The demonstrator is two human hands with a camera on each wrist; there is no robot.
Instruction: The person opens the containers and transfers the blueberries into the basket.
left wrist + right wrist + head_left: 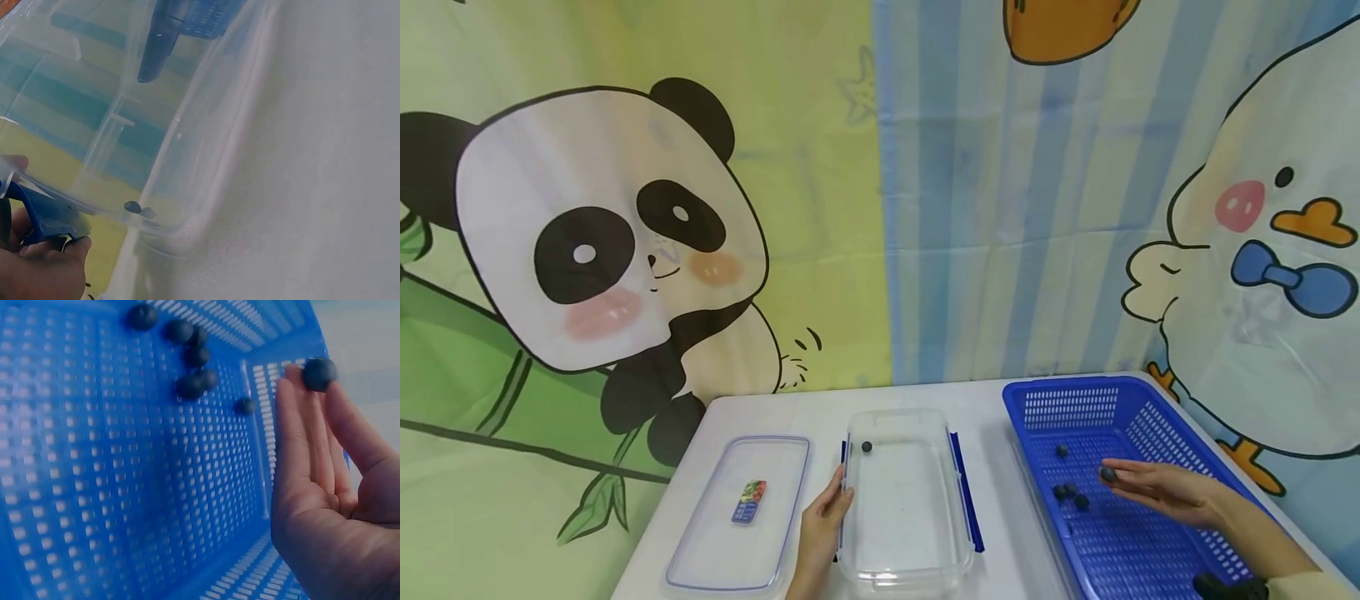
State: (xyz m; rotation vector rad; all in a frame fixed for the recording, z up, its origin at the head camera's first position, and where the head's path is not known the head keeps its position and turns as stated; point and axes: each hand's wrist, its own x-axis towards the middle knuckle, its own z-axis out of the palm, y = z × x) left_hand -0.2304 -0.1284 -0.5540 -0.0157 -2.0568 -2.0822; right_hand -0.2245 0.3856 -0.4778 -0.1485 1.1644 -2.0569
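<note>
My right hand pinches a blueberry between thumb and fingertips, above the blue basket. More dark blueberries lie on the basket's floor, toward its left side in the head view. In the middle of the table stands a clear plastic container, its blue side latches folded out. One blueberry sits inside, near the far left corner. At the container's left side my left hand grips the edge; the left wrist view shows the fingers on a blue latch.
To the left lies a clear lid with a blue rim and a colourful label. The white table carries everything. Behind it hangs a curtain with a panda and a duck.
</note>
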